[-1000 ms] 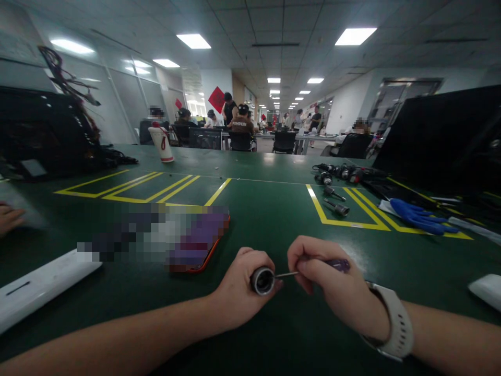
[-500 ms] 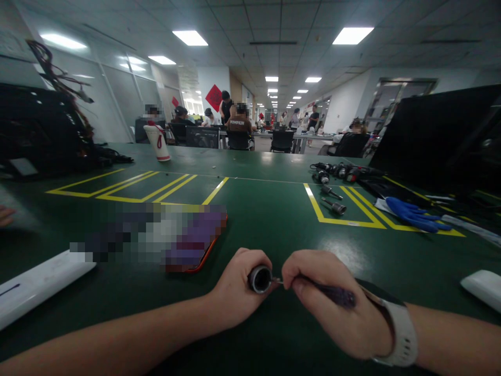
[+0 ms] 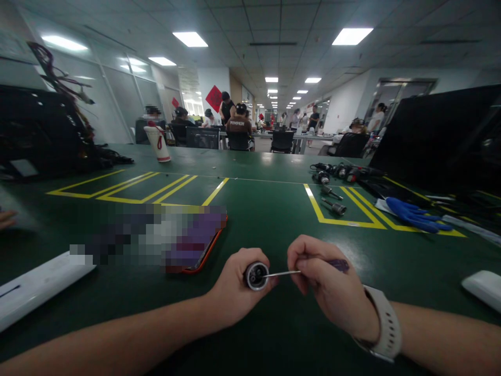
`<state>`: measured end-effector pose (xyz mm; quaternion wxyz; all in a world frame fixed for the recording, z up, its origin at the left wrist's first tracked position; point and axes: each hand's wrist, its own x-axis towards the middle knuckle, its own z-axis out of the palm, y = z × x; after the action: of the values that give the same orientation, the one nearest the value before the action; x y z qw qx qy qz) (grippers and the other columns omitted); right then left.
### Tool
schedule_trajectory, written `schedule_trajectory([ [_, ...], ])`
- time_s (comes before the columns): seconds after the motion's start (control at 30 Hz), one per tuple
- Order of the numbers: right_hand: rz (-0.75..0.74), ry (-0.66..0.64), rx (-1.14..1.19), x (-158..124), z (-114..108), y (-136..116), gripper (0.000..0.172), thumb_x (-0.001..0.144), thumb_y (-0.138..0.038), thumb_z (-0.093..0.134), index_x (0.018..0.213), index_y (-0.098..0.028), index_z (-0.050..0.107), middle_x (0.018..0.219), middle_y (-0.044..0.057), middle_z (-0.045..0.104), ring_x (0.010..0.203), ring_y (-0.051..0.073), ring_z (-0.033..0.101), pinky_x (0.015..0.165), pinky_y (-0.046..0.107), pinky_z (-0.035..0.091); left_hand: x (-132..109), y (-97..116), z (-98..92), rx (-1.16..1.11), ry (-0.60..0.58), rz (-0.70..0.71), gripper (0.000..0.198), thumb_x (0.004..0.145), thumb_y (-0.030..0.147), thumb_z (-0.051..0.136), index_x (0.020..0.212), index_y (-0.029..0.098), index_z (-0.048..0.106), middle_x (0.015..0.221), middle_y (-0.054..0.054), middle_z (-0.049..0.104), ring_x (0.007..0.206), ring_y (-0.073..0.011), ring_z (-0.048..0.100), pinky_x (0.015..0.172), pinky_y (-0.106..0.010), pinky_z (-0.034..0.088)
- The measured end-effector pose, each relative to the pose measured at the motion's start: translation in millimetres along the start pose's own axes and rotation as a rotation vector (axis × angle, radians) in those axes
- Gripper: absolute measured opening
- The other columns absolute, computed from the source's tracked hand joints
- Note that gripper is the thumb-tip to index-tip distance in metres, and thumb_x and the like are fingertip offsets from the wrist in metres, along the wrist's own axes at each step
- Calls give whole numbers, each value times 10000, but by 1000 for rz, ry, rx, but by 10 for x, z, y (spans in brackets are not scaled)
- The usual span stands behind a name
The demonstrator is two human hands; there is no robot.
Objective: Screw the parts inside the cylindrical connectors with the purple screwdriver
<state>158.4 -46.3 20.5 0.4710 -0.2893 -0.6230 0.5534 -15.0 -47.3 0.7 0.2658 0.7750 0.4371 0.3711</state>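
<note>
My left hand (image 3: 237, 279) is closed around a dark hollow cylinder (image 3: 250, 284) with a shiny metal rim, its round mouth facing me. Some small parts show inside the mouth, too small to name. Held in my right hand (image 3: 319, 282) is a screwdriver (image 3: 284, 273) with a thin metal shaft and a dark purple handle. Its shaft points left, and the tip reaches into the mouth of the cylinder. I cannot tell what the tip touches inside. Both hands are above the green table (image 3: 270, 209).
An orange-edged phone (image 3: 199, 237) and a white device (image 3: 43, 287) lie left. Metal tool heads (image 3: 334, 207), power tools (image 3: 340, 171) and a blue glove (image 3: 415, 214) lie right. A paper cup (image 3: 157, 143) stands at the back. Another person's fingers (image 3: 6, 219) show at the left edge.
My right hand has shifted its grip on the screwdriver, and more shaft shows. The tip has gone from the cylinder's side into its mouth. The cylinder has turned slightly, showing its inside.
</note>
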Motion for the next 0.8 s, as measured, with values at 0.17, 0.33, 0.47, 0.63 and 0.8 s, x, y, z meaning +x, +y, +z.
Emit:
schedule_trajectory([
  [0.17,-7,19,42,22,7,0,130,711,-127,434,658,-154,549,480,-42,465,435,75,412,414,186,298,4,4,3,-27,-14,-5,191,710,222,627,607,171,474,601,30,488,581,-114,472,560,-239,360],
  [0.33,-49,-7,-45,14,0,-36,133,715,-127,418,663,-156,537,500,-35,463,457,88,418,427,200,308,3,9,1,8,-29,-5,173,710,239,627,617,169,499,622,16,529,616,-130,494,578,-250,375],
  [0.47,-189,-54,-305,-25,-10,-148,158,747,-121,392,661,-167,516,525,-27,457,481,101,422,453,218,320,-8,15,1,51,-39,-45,137,710,256,633,662,170,538,672,1,577,671,-151,529,611,-265,394],
  [0.63,-482,-168,-710,-92,11,-286,163,746,-70,398,707,-163,527,602,-6,484,556,112,448,549,247,339,1,36,11,107,-30,-73,127,692,278,645,728,169,591,715,-14,622,717,-177,547,644,-289,410],
  [0.8,-367,-174,-661,-60,31,-314,178,747,-65,382,661,-160,506,573,-15,473,537,101,448,536,226,351,3,38,30,145,-32,-88,116,694,256,639,669,164,574,671,-11,600,706,-178,537,614,-277,406],
])
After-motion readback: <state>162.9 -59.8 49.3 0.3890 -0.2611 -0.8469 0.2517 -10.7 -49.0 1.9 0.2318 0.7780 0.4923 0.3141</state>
